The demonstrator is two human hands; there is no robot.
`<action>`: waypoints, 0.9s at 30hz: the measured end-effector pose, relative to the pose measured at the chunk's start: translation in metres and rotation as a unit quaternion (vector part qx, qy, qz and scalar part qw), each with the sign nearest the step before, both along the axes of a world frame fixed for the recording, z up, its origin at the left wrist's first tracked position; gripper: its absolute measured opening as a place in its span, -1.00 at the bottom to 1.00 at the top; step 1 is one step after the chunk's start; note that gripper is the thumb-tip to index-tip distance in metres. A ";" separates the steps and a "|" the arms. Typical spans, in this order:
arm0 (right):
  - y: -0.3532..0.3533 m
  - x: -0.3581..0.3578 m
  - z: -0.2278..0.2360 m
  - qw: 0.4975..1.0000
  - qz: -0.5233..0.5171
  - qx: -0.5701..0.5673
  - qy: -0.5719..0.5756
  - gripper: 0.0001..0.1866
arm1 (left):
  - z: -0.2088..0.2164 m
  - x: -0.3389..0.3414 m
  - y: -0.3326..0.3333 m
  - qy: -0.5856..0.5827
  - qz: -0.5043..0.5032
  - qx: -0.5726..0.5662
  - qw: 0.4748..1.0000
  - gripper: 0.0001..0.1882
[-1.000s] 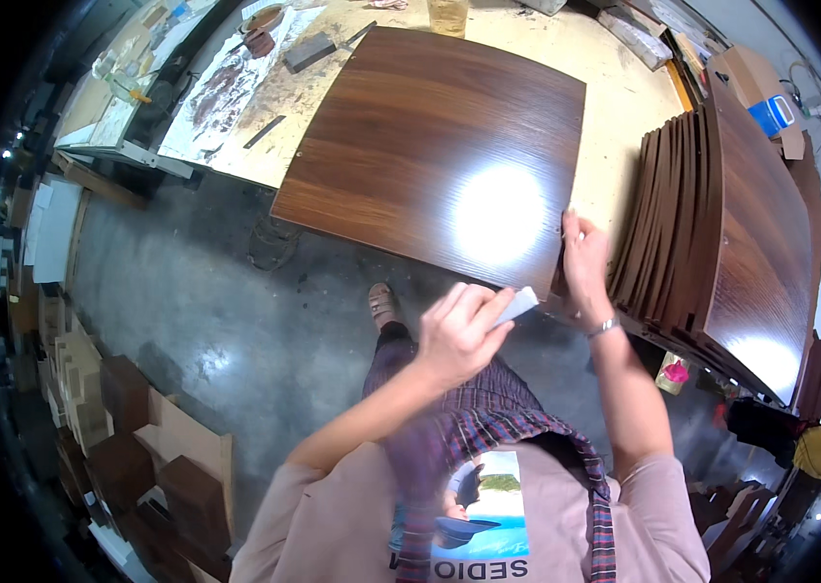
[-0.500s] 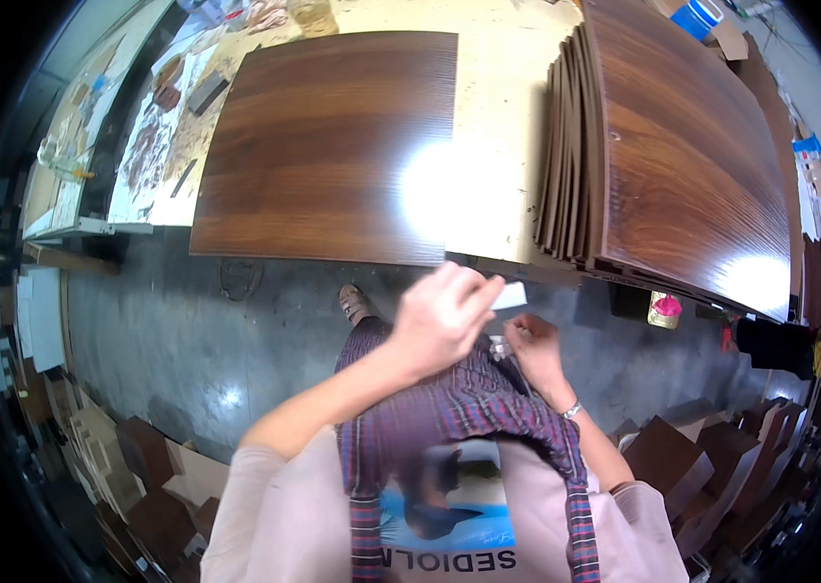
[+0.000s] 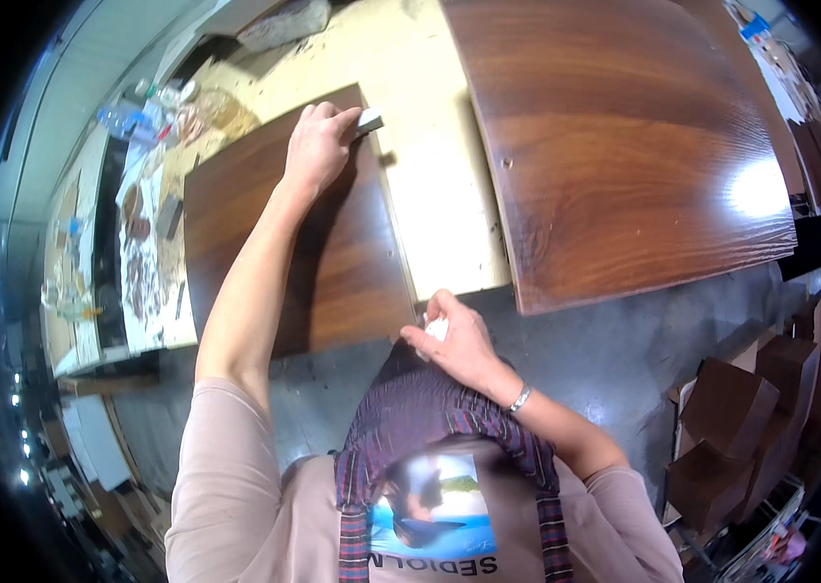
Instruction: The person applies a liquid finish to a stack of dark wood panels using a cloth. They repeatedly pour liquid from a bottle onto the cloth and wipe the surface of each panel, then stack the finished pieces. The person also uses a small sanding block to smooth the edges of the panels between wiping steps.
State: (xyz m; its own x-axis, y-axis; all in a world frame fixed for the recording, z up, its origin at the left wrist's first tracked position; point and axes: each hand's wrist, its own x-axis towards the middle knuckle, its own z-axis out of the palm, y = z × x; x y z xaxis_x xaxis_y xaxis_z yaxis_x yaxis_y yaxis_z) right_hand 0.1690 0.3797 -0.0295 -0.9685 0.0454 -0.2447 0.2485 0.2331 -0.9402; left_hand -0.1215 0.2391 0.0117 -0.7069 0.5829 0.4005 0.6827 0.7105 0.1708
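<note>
A dark brown wood-grain panel (image 3: 245, 194) lies flat on the light worktable (image 3: 435, 223). My left arm stretches across it. At the panel's far right corner my left hand (image 3: 321, 146) is closed on a small block (image 3: 369, 122), pale on top and dark below, set against the right edge. Close to the near right corner, in front of my apron (image 3: 410, 403), my right hand (image 3: 464, 348) is closed round a white wad (image 3: 438, 330). Whether that wad is cloth or paper I cannot tell.
To the right stands a stack of similar brown panels (image 3: 615, 155). Bottles (image 3: 124, 121), a jar (image 3: 221, 112) and a dark grey block (image 3: 171, 218) lie at the left on the stained tabletop. Brown box-shaped pieces (image 3: 726, 408) stand on the floor at the right.
My left hand has gone forward from in front of my body to the panel's far right corner with the block. The right hand has come left towards the near corner. The view has shifted.
</note>
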 end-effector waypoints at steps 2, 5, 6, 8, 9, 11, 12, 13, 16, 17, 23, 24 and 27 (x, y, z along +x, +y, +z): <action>-0.004 -0.008 -0.006 0.999 -0.008 -0.013 0.030 -0.52 | 0.005 -0.001 0.007 0.006 -0.047 0.010 0.999 -0.69; -0.002 -0.011 -0.007 0.999 -0.037 -0.002 0.024 -0.59 | 0.008 0.057 0.007 -0.054 -0.242 0.043 0.968 -0.59; -0.002 -0.010 -0.009 0.998 -0.051 -0.008 0.029 -0.61 | 0.007 0.071 0.001 -0.069 -0.297 -0.012 0.952 -0.57; -0.006 -0.009 -0.007 0.998 -0.054 0.007 0.034 -0.67 | 0.007 0.059 -0.003 -0.063 -0.300 -0.035 0.951 -0.60; -0.006 -0.009 -0.001 0.998 -0.043 0.031 0.033 -0.70 | -0.002 0.030 -0.001 -0.035 -0.264 0.022 0.964 -0.64; -0.009 -0.007 0.001 0.996 -0.025 0.074 0.039 -0.75 | -0.015 -0.048 0.004 -0.022 -0.147 0.054 0.987 -0.71; -0.009 -0.009 0.003 0.997 -0.014 0.077 0.018 -0.73 | -0.019 -0.085 0.005 -0.019 -0.058 0.041 0.997 -0.75; -0.010 -0.010 0.005 0.997 -0.001 0.079 -0.004 -0.71 | -0.028 -0.119 0.002 0.009 0.012 0.046 0.999 -0.78; -0.007 -0.011 0.006 0.995 -0.003 0.098 -0.030 -0.71 | -0.023 -0.134 0.036 -0.033 0.071 0.092 0.993 -0.78; -0.006 -0.011 0.004 0.993 -0.013 0.112 -0.028 -0.73 | -0.026 -0.121 0.049 -0.024 0.024 0.096 0.995 -0.77; -0.005 -0.011 0.002 0.997 -0.010 0.073 -0.026 -0.72 | -0.026 -0.091 -0.046 -0.030 0.159 0.050 0.986 -0.71; -0.004 -0.012 0.001 0.997 -0.001 0.072 -0.021 -0.75 | -0.034 -0.101 -0.089 -0.015 0.215 0.033 0.976 -0.69; -0.004 -0.014 0.002 0.997 0.011 0.077 -0.018 -0.78 | -0.036 -0.129 -0.232 -0.039 0.388 0.012 0.921 -0.63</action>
State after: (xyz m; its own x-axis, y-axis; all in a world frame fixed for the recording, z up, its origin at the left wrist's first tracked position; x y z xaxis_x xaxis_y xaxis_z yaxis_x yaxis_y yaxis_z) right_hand 0.1547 0.3757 -0.0279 -0.9603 0.0644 -0.2714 0.2751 0.3797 -0.8833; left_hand -0.2503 0.0074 -0.0239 -0.9342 -0.1176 0.3369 -0.0435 0.9746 0.2195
